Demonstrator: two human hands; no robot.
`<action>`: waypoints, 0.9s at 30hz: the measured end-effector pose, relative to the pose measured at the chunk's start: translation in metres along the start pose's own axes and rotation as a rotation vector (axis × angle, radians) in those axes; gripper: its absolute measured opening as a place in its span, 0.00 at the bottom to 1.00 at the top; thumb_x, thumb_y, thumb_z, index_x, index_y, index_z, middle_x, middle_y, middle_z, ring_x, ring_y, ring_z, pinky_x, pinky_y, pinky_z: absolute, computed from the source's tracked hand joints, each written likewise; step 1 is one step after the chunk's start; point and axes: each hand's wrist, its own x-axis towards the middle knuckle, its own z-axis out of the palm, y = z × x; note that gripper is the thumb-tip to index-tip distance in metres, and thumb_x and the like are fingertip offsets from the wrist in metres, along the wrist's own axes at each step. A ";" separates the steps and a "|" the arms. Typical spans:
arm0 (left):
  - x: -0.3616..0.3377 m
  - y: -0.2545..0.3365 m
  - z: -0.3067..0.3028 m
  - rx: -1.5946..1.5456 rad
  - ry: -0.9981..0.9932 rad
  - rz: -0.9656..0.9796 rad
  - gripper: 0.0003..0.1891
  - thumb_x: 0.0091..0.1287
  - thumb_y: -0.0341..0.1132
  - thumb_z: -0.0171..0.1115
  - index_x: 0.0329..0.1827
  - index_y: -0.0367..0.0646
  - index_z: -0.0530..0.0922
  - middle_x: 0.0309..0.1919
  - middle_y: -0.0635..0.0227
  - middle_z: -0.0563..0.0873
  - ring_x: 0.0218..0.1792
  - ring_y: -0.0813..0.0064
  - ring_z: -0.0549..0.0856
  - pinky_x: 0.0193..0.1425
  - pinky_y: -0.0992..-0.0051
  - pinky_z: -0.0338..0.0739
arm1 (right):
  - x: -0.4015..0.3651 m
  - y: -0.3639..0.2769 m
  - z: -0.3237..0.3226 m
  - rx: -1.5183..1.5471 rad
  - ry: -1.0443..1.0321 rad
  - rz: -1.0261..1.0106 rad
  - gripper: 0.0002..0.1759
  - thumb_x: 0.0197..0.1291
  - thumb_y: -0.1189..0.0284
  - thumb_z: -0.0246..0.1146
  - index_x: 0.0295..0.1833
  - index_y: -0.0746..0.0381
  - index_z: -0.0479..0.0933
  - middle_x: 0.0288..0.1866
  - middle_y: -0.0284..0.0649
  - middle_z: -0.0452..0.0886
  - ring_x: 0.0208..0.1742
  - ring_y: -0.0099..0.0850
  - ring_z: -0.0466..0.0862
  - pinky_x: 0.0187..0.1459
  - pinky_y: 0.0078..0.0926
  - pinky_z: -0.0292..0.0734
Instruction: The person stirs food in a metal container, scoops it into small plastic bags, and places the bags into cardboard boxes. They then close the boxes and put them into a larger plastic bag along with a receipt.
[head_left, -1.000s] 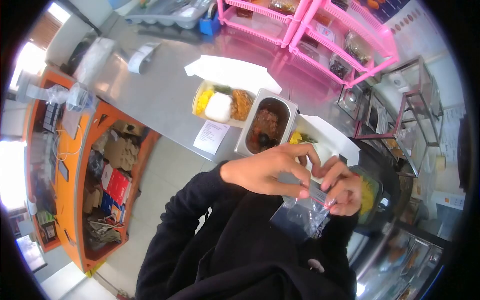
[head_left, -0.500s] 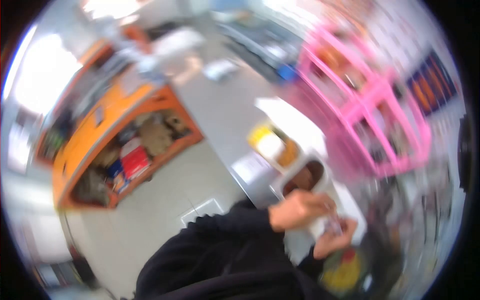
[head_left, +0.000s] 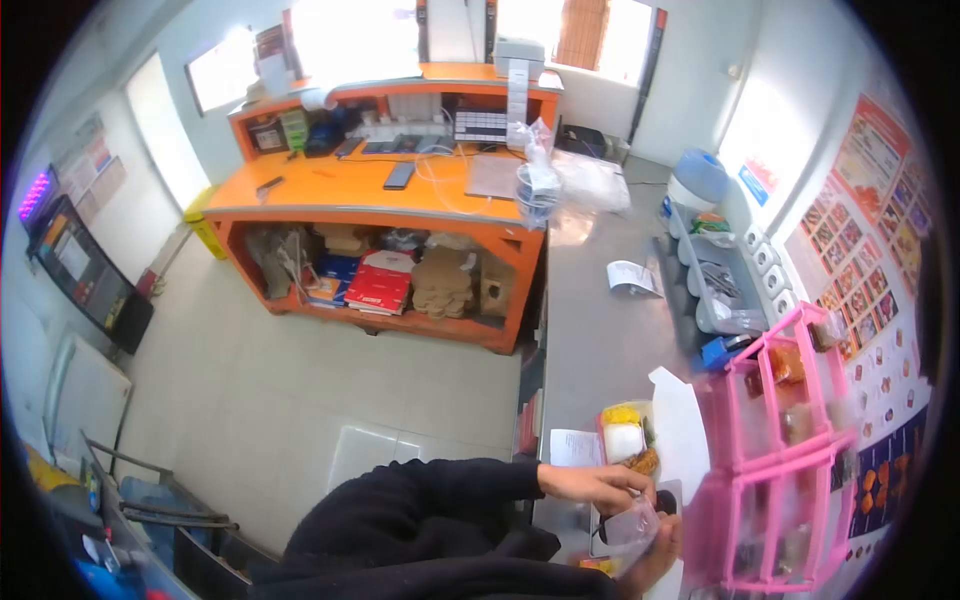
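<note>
My left hand (head_left: 602,486) reaches in from the left, its fingers closed on a clear plastic bag (head_left: 632,527). Just below, my right hand (head_left: 658,553) grips the same bag from the other side. What the bag contains, if anything, I cannot make out. Beyond the hands an open meal box (head_left: 649,412) holds white rice (head_left: 624,440), something yellow (head_left: 622,414) and a brown fried piece (head_left: 642,461). Its white lid (head_left: 682,418) stands folded back on the right. Part of a second container with dark brown contents (head_left: 665,500) shows behind my fingers.
Pink racks (head_left: 745,420) with packets border the steel counter (head_left: 585,345) on the right. A printed slip (head_left: 576,448) lies left of the meal box. Farther back are a grey tray (head_left: 725,275), a blue-lidded tub (head_left: 697,178) and an orange desk (head_left: 330,188).
The view has swung left and sharpened, bringing the orange desk upright into the middle. Both hands now appear lower in the picture, still at the plastic bag.
</note>
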 end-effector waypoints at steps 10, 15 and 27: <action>0.040 0.011 0.010 0.095 -0.429 -0.131 0.10 0.66 0.35 0.62 0.35 0.34 0.78 0.22 0.77 0.77 0.19 0.91 0.72 0.21 0.86 0.64 | -0.012 -0.038 -0.027 0.760 0.064 0.320 0.27 0.55 0.52 0.67 0.28 0.65 0.67 0.24 0.40 0.74 0.28 0.24 0.75 0.33 0.19 0.69; 0.048 0.027 0.012 -0.035 -0.519 -0.099 0.11 0.62 0.33 0.66 0.32 0.32 0.77 0.26 0.69 0.81 0.29 0.83 0.80 0.33 0.80 0.73 | -0.015 -0.050 -0.033 0.665 -0.177 0.418 0.17 0.58 0.61 0.67 0.33 0.65 0.73 0.28 0.32 0.77 0.30 0.20 0.74 0.35 0.16 0.67; 0.065 0.034 0.002 0.304 -0.433 -0.173 0.08 0.65 0.31 0.58 0.32 0.35 0.82 0.25 0.68 0.83 0.28 0.82 0.78 0.33 0.81 0.71 | -0.008 -0.068 -0.024 0.668 0.094 0.456 0.07 0.67 0.71 0.55 0.39 0.65 0.70 0.34 0.35 0.72 0.36 0.21 0.74 0.42 0.19 0.68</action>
